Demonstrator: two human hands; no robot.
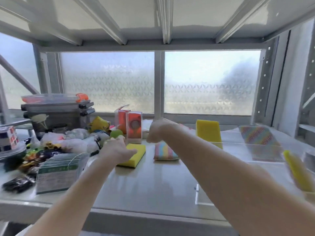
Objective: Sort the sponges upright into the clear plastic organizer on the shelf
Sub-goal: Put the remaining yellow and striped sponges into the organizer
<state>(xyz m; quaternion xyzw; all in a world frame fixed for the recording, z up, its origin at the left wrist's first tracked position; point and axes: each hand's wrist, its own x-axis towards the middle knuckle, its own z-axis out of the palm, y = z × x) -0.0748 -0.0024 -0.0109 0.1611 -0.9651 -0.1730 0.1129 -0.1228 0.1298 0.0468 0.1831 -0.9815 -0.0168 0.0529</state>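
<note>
A yellow sponge point(136, 156) lies flat on the shelf at centre. My left hand point(117, 148) rests on its left end, thumb across the top, closing on it. Just to the right, a pastel rainbow sponge point(164, 152) also lies flat. My right hand point(156, 132) hovers over its far end, fingers curled downward and holding nothing. The clear plastic organizer point(238, 143) stands at the right. It holds an upright yellow sponge point(208, 132), a leaning rainbow-striped sponge point(260, 142) and, nearest me, another yellow sponge point(297, 172).
Clutter fills the left side: stacked clear lidded boxes point(56, 106), a bundle of plastic card cases point(58, 174), plastic bags and small toys, and a green ball point(116, 133). Two clear boxes with orange contents point(134, 129) stand behind the flat sponges. The frosted window sits behind, with a shelf board overhead.
</note>
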